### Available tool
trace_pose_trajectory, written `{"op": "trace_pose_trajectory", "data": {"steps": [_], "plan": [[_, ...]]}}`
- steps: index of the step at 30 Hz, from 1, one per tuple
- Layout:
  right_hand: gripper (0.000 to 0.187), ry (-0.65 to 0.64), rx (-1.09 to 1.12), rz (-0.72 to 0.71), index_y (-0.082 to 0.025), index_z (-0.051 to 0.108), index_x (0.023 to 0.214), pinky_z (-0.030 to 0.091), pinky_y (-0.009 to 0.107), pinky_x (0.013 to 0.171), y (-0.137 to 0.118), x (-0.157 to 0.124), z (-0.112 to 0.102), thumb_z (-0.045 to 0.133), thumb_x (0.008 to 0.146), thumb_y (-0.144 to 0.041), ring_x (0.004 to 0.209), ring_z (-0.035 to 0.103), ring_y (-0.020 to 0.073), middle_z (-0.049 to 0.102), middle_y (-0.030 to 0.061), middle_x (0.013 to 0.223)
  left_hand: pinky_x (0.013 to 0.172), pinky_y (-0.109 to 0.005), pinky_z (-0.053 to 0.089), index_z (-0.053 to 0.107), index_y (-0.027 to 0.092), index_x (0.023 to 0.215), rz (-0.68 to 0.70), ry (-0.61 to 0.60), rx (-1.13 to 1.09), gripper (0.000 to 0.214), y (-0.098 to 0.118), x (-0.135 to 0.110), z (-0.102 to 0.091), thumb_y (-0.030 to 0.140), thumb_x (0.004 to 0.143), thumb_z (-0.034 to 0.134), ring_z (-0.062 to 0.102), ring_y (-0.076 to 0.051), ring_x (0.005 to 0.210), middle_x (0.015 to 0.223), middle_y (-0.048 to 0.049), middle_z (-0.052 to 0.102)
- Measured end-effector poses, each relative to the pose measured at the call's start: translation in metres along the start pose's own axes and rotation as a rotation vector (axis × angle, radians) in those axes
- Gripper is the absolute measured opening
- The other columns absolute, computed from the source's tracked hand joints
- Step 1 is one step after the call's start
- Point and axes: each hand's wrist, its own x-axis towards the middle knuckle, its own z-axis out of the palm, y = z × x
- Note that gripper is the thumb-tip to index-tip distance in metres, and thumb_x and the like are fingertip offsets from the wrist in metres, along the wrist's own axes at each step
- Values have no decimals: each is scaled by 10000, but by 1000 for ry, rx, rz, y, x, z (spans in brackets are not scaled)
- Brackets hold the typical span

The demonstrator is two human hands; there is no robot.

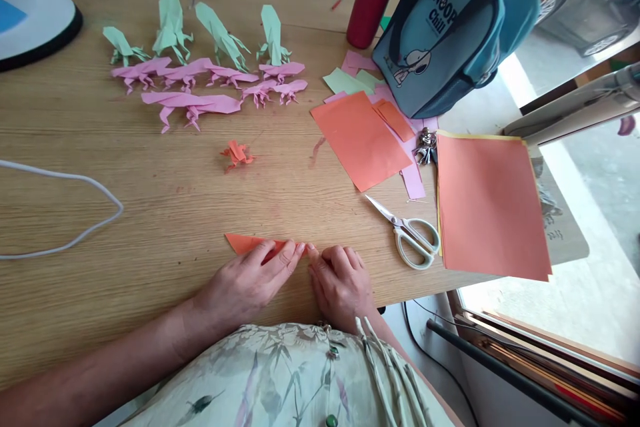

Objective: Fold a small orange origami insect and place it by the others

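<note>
A piece of orange origami paper (241,242), folded into a long narrow point, lies on the table close to its front edge. My left hand (257,277) presses on the middle of it, with the fingers together and holding it against the wood. At its right end my right hand (344,282) is closed, thumb and index finger pinching the tip beside my left fingertips. The folds under my fingers are partly hidden. A small folded orange figure (237,155) stands farther back on the table.
Pink folded figures (193,105) and green ones (171,25) stand at the back left. White-handled scissors (417,240), an orange sheet (361,140) and a paper stack (493,207) lie right. Behind them are a red bottle (374,0) and a teal bag (440,33). A white cable (95,183) lies left.
</note>
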Motion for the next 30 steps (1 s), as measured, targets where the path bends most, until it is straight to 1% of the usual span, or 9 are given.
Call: {"op": "trace_pose_trajectory", "data": {"steps": [3,9,15,19,21,26,30], "plan": [[300,0,-34,10,-156,619,1237,342,340,673,0,-1,0,552,944,-163,740,481,187,597,50,824,791,-282,538,590,191,1334,-3,6,16,446,2,-1,1,103,906,500,574,-202,1026,1388,-45,572],[320,-22,-46,11,-170,619,1263,328,340,670,0,-2,0,553,951,-177,750,486,187,597,49,820,765,-289,535,574,157,1345,-2,-37,14,444,5,1,0,109,912,493,586,-191,978,1350,-79,587],[431,-39,-27,9,-200,558,1372,337,339,673,1,-2,-2,531,946,-145,754,479,191,581,54,836,748,-298,531,603,118,1306,22,-105,15,396,5,9,-10,119,932,473,607,-194,944,1257,-98,641],[477,-36,-30,17,-226,520,1412,343,337,673,2,-3,-1,530,943,-140,751,480,190,571,45,827,757,-317,530,609,109,1300,7,-125,57,382,11,10,-12,127,952,452,619,-202,954,1219,-115,652],[461,-33,-25,18,-219,538,1392,347,337,678,2,-3,0,533,939,-135,757,483,189,575,45,832,762,-322,531,611,105,1301,0,-137,86,386,14,10,-11,125,958,435,620,-209,967,1223,-121,648],[353,-26,-15,-3,-171,612,1289,352,333,689,2,-3,0,537,946,-138,768,486,189,577,52,820,745,-317,527,606,92,1309,-15,-160,106,399,20,10,-11,124,966,405,615,-209,970,1227,-134,637],[337,-20,-19,-21,-179,602,1285,345,329,687,4,-5,2,524,957,-156,764,481,187,572,46,827,765,-321,517,582,80,1332,-25,-201,79,402,22,11,-13,135,970,415,609,-214,992,1244,-153,619]]}}
